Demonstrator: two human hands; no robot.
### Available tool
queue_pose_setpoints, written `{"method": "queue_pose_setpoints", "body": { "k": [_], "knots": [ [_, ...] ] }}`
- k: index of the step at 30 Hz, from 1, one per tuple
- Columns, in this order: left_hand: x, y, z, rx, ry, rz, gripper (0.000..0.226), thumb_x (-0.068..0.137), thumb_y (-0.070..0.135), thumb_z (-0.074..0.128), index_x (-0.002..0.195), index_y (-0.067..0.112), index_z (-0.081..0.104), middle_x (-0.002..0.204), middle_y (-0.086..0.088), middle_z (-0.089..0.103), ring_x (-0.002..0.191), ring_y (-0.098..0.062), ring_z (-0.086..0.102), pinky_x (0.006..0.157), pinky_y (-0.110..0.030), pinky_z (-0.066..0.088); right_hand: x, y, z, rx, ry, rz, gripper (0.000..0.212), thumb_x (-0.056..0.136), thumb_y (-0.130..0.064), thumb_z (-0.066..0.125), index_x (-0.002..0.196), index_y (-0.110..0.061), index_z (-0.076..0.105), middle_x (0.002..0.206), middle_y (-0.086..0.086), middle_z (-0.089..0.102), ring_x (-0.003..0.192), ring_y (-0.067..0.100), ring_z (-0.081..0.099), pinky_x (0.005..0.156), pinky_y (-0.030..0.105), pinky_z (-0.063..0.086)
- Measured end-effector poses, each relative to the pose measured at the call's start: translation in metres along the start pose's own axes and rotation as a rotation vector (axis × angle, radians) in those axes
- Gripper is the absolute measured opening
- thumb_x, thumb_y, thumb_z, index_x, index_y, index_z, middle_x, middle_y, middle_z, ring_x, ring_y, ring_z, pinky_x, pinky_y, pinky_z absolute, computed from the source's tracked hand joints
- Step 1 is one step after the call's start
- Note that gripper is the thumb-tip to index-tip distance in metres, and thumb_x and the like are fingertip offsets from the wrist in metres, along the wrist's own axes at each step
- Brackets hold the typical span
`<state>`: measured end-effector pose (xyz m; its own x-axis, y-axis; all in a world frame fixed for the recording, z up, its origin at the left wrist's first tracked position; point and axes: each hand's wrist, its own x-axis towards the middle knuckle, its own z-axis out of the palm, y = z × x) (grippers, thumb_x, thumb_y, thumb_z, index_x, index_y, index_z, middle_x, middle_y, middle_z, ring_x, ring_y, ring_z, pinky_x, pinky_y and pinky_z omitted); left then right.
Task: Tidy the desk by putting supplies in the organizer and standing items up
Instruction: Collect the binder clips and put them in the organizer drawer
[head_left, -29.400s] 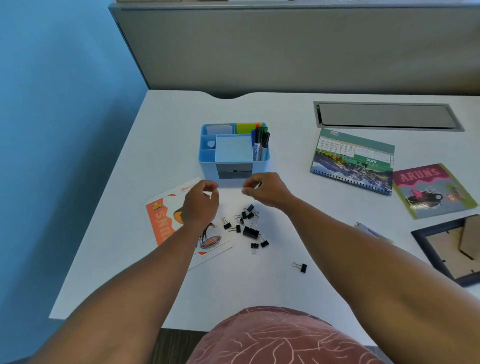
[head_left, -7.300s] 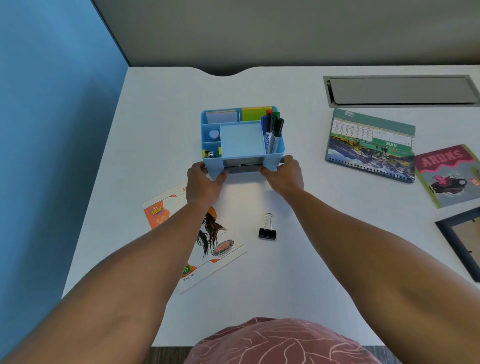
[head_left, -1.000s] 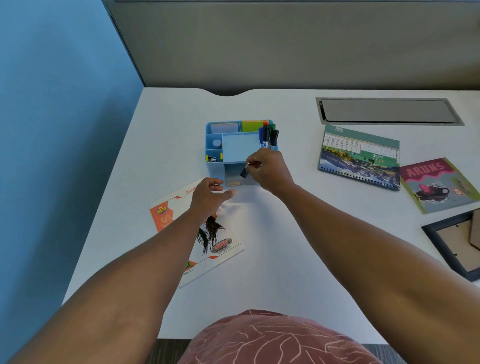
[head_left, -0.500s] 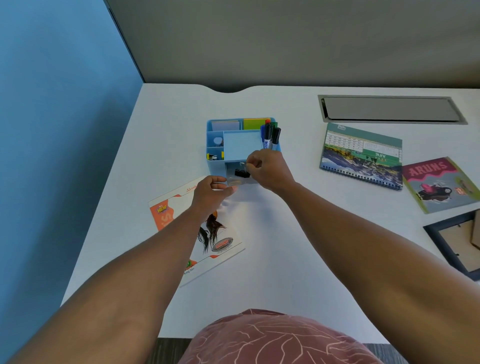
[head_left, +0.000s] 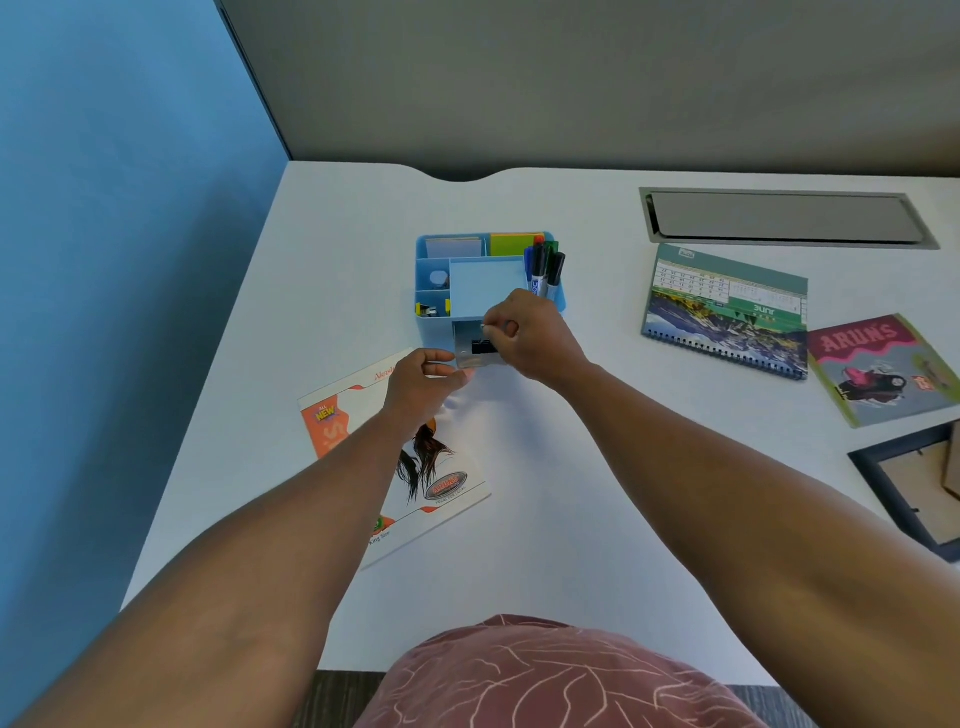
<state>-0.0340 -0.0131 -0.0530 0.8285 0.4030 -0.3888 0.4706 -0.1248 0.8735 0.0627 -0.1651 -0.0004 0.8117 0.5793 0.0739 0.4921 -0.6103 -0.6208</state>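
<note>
We saw the right hand (head_left: 530, 338) pinching a black binder clip (head_left: 480, 347) by its wire handle, just left of its fingers, over the organizer's (head_left: 431, 322) open drawer (head_left: 465, 340). The left hand (head_left: 421, 384), below-left of it, gripped the drawer's front.

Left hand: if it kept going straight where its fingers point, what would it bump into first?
Probably the small clear pulled-out drawer at the front of the light blue plastic desk organizer. The left hand points right at its front edge and looks already touching it, though depth is hard to judge.
</note>
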Motion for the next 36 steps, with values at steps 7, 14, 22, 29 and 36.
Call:
{"method": "queue_pose_setpoints", "body": {
  "k": [7, 14, 22, 29, 36],
  "knots": [
    [-0.002, 0.0, 0.001, 0.001, 0.003, -0.003, 0.038, 0.08, 0.032, 0.082, 0.109, 0.02, 0.06, 0.098, -0.002, 0.071, 0.089, -0.021, 0.07, 0.062, -0.029, 0.057, -0.003, -0.002, -0.002, -0.058, 0.045, -0.091, 0.014, 0.092, -0.007, 0.061, 0.099, -0.004, 0.072, 0.098, 0.01, 0.06, 0.085, 0.018, 0.055, 0.071, 0.026, 0.047],
    [-0.003, 0.003, 0.002, 0.005, 0.006, -0.017, 0.04, 0.08, 0.031, 0.081, 0.112, 0.018, 0.06, 0.101, -0.003, 0.07, 0.081, -0.013, 0.067, 0.055, -0.025, 0.052, -0.002, 0.0, -0.003, -0.063, 0.035, -0.131, 0.009, 0.085, -0.005, 0.064, 0.079, -0.003, 0.069, 0.082, 0.01, 0.066, 0.073, 0.023, 0.059, 0.065, 0.04, 0.054],
    [-0.003, -0.001, 0.002, 0.0, 0.011, -0.017, 0.039, 0.079, 0.033, 0.082, 0.11, 0.02, 0.061, 0.102, -0.003, 0.071, 0.089, -0.019, 0.07, 0.066, -0.033, 0.058, -0.001, 0.01, 0.003, -0.126, 0.083, -0.166, 0.011, 0.08, 0.003, 0.064, 0.074, 0.0, 0.072, 0.078, 0.015, 0.065, 0.068, 0.03, 0.061, 0.06, 0.039, 0.053],
    [-0.002, 0.0, 0.0, 0.015, 0.072, 0.001, 0.047, 0.077, 0.036, 0.084, 0.113, 0.018, 0.06, 0.103, -0.001, 0.066, 0.098, -0.021, 0.066, 0.069, -0.033, 0.056, -0.005, 0.015, 0.002, -0.142, -0.004, -0.158, 0.016, 0.086, -0.002, 0.059, 0.084, -0.002, 0.075, 0.084, 0.012, 0.07, 0.076, 0.027, 0.062, 0.069, 0.041, 0.054],
    [0.003, 0.0, 0.0, 0.055, 0.216, -0.004, 0.08, 0.064, 0.036, 0.093, 0.124, 0.017, 0.043, 0.121, -0.005, 0.049, 0.11, -0.023, 0.057, 0.09, -0.034, 0.052, -0.025, 0.029, 0.005, -0.058, 0.314, -0.082, 0.018, 0.078, -0.02, 0.075, 0.088, -0.006, 0.068, 0.092, 0.008, 0.06, 0.088, 0.024, 0.056, 0.069, 0.031, 0.049]
  ]
}}
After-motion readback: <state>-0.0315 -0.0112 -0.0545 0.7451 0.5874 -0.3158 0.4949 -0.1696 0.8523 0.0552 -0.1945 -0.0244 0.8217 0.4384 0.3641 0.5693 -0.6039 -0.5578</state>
